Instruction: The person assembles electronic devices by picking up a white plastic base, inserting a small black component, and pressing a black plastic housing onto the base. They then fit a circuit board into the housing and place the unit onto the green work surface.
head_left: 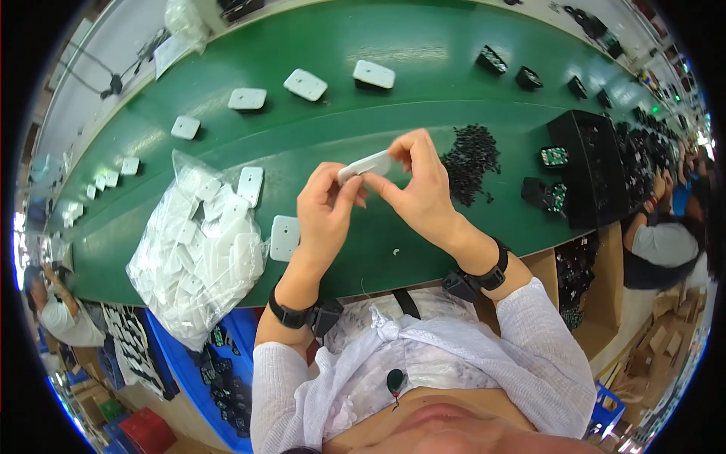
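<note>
Between my two hands, above the green bench, is a white plastic cover (367, 166) with rounded ends, tilted up to the right. My left hand (325, 203) pinches its left end between thumb and fingers. My right hand (414, 170) grips the other end, its thumb pressed along the near edge. Whether a small part sits under the thumbs is hidden. Two similar white covers (285, 238) lie on the bench by my left forearm. Beside them rests a clear plastic bag (198, 257) full of white covers. A pile of small black parts (473, 160) lies right of my right hand.
Along the raised far strip stands a row of white-topped units (374, 74), with black housings holding green circuit boards (491, 60) farther right. A large black bin (586, 170) is at the right. Below the bench's left edge sits a blue crate (238, 340). Other people (665, 246) work at both sides.
</note>
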